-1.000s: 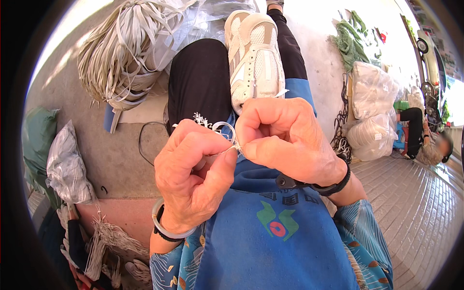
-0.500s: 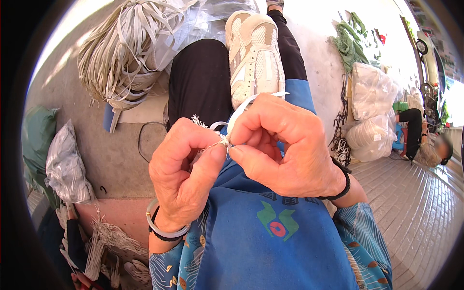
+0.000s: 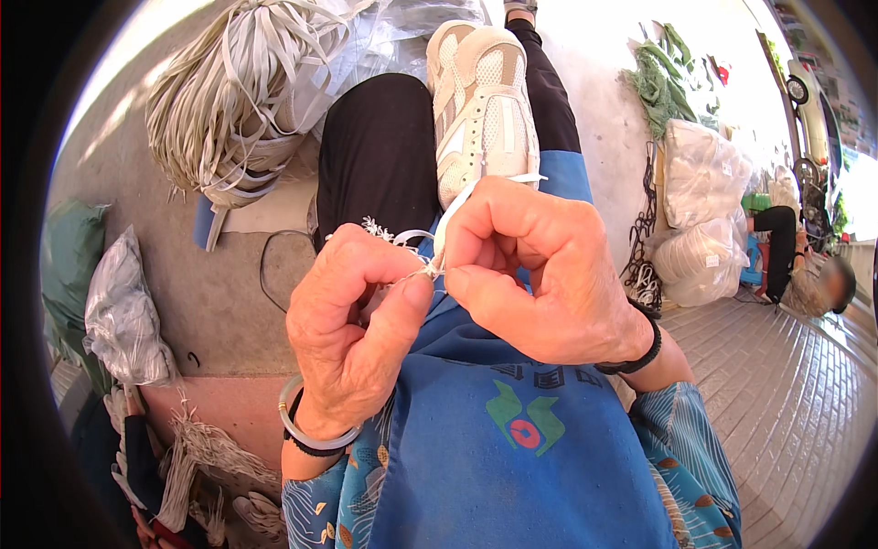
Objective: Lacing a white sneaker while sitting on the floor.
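A beige and white sneaker [image 3: 501, 119] rests across my lap, its eyelets bare along the side facing up. From near the shoe a flat white shoelace [image 3: 450, 220] runs down to the fingers of my right hand [image 3: 558, 284], which pinches it. Thumb and forefinger of my left hand [image 3: 352, 329] are closed on a white frayed string [image 3: 373, 227], its fuzzy end sticking up behind the knuckles. Both pinches meet over the blue apron [image 3: 512, 485], where lace and string come together in a small tangle. My fingertips partly cover the join.
A large bundle of beige laces [image 3: 238, 101] lies at the upper left, beside clear plastic. A silvery plastic bag [image 3: 131, 316] and hanging white strings [image 3: 206, 448] are at the left. Stacked wrapped packs [image 3: 704, 174] stand at the right, near a seated person [image 3: 809, 274].
Both hands have shifted slightly to the right, still pinching lace and string. The sneaker stays where it was.
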`<state>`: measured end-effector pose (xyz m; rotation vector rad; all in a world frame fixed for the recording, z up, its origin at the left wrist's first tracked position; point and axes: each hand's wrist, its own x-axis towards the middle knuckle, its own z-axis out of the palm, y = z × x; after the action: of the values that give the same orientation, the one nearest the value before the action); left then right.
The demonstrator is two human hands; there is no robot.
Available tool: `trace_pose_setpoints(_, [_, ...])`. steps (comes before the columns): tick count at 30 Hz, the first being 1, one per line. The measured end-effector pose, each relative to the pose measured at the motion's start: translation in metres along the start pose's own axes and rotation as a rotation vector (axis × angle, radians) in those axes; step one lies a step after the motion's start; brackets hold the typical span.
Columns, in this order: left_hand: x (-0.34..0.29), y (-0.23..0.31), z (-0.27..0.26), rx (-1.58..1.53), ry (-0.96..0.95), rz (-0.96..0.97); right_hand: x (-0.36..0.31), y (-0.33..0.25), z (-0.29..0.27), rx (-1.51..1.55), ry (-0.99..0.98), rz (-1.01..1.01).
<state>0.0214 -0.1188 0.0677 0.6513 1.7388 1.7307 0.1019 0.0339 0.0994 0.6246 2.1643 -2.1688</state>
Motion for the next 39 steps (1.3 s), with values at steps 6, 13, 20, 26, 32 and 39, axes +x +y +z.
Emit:
trace_pose_setpoints(6, [0.000, -0.006, -0.001, 0.024, 0.019, 0.043, 0.002, -0.001, 0.001, -0.227, 0.048, -0.154])
trace_pose_setpoints(13, [0.000, -0.005, 0.000, 0.007, 0.023, 0.037, 0.004, 0.002, 0.005, -0.263, 0.106, -0.229])
trace_pose_setpoints(20, [-0.002, -0.005, 0.000, -0.081, 0.034, -0.036, 0.004, 0.001, 0.005, -0.217, 0.066, -0.192])
trace_pose_setpoints(26, [-0.002, -0.010, 0.001, 0.040, 0.060, 0.056, 0.004, 0.002, -0.001, -0.173, 0.103, -0.207])
trace_pose_setpoints(32, [0.000, -0.006, 0.003, 0.142, 0.058, 0.146, 0.006, 0.006, -0.012, -0.325, -0.082, -0.187])
trace_pose_setpoints(39, [-0.001, -0.010, 0.002, 0.065, 0.012, 0.063, 0.008, -0.001, -0.013, 0.108, -0.034, 0.162])
